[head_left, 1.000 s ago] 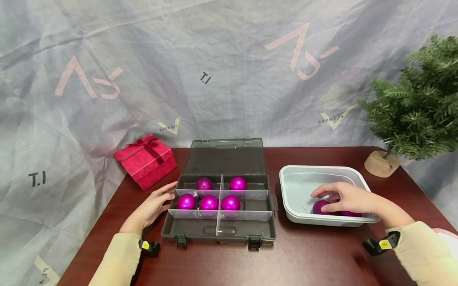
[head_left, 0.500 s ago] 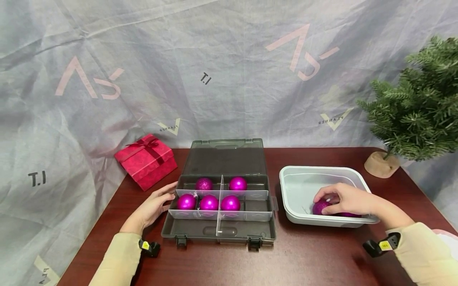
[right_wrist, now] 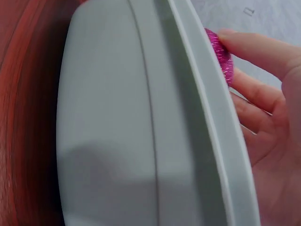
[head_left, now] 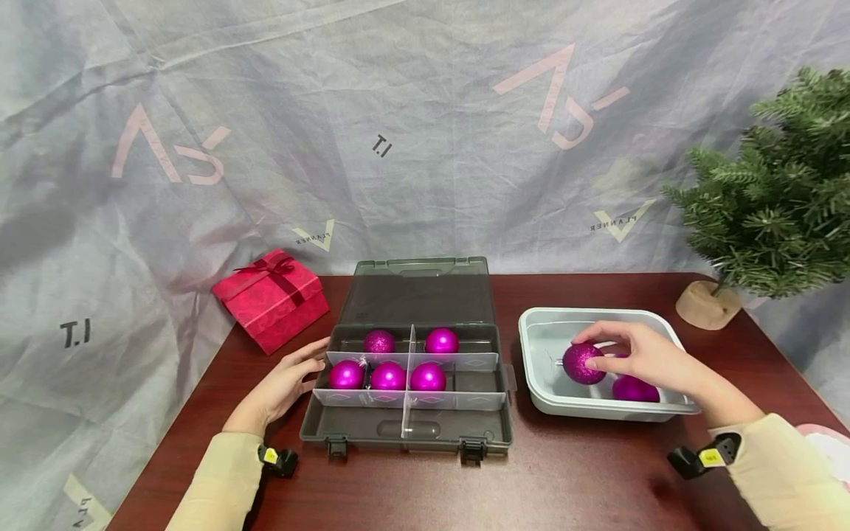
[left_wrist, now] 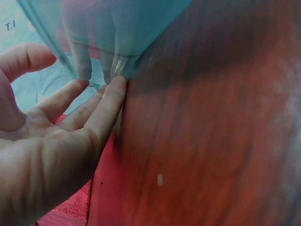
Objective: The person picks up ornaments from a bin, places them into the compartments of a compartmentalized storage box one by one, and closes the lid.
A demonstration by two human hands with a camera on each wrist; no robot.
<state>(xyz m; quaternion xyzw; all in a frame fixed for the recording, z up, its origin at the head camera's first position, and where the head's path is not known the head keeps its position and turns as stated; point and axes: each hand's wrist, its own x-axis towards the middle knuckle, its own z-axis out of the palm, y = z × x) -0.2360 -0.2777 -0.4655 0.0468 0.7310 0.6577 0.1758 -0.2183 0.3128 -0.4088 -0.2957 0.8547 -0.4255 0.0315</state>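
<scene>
Between thumb and fingers, my right hand pinches a glittery magenta bauble just above the floor of the grey plastic tub. Another magenta bauble lies in the tub under that hand. In the right wrist view the tub's wall hides most of the glittery bauble. My left hand touches the left side of the grey divided box with its fingertips, fingers nearly straight in the left wrist view. Several magenta baubles sit in the box's back and middle rows; its lid stands raised.
Left of the box, a red gift box with a ribbon stands at the back. A small artificial tree on a wooden base occupies the right rear corner. Part of a pinkish-white round object shows at the right edge.
My right hand has lifted the glittery bauble and moved it slightly left, uncovering the other bauble in the tub. The left hand has stayed at the box's side.
</scene>
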